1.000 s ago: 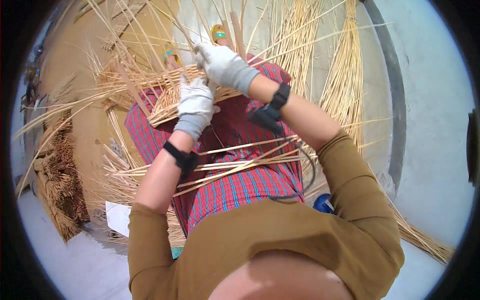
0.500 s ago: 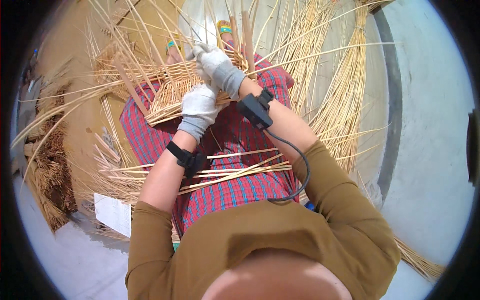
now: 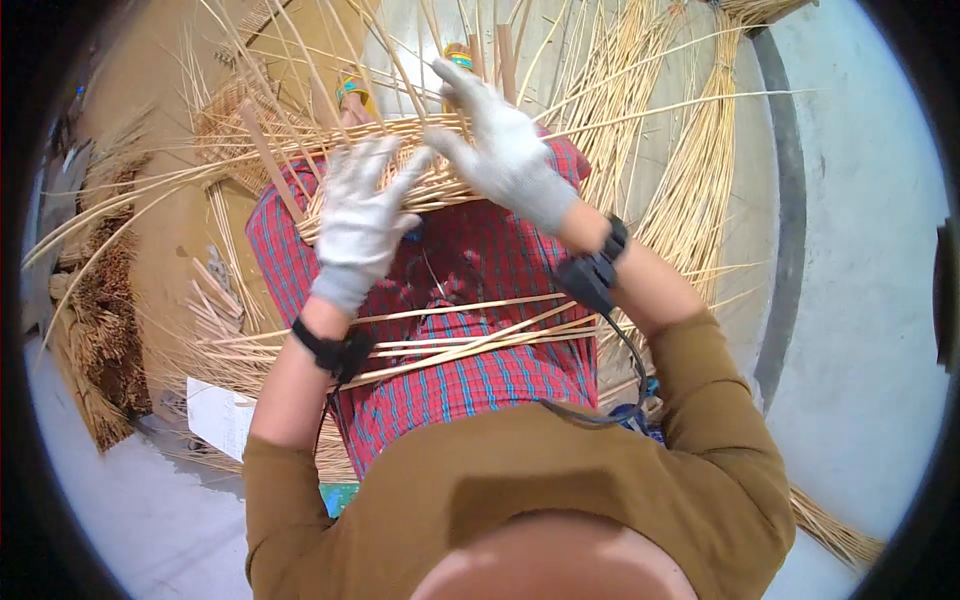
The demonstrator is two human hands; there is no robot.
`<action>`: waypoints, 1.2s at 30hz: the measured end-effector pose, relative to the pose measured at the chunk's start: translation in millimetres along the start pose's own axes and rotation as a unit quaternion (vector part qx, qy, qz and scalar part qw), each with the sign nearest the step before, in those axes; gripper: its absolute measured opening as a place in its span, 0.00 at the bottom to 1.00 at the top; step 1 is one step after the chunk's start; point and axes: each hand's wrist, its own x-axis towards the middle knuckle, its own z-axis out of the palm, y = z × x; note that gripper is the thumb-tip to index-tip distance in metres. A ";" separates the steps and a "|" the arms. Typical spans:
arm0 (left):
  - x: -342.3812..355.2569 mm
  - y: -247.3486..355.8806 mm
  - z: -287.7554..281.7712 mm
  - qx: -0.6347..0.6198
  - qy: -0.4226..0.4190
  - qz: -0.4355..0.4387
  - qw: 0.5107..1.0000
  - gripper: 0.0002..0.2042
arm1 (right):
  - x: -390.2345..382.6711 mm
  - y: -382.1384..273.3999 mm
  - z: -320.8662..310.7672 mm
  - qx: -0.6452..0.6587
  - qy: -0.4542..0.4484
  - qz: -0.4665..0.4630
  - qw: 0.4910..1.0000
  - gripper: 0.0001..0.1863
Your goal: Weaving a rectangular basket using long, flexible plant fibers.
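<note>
At upper centre of the frame, a half-woven basket (image 3: pixel 330 165) was rested on the red checked cloth (image 3: pixel 470 290). The gloved left hand (image 3: pixel 362 225) was spread open against its weave; the gloved right hand (image 3: pixel 500 150), fingers loosely splayed, touched upright cane strips (image 3: pixel 400 65).
</note>
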 end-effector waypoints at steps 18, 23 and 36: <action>-58.8 8.6 -31.5 -0.056 -0.068 -0.119 0.989 0.34 | -88.7 2.4 -5.9 -0.390 0.018 -0.210 0.896 0.31; -83.3 26.3 -41.0 -0.159 -0.075 -0.109 0.978 0.26 | -102.5 6.5 49.2 -0.222 -0.414 -0.152 0.870 0.15; -124.2 36.2 -47.9 -0.431 -0.375 -0.045 0.820 0.22 | -74.5 145.3 209.9 -0.418 -0.317 -0.076 0.848 0.18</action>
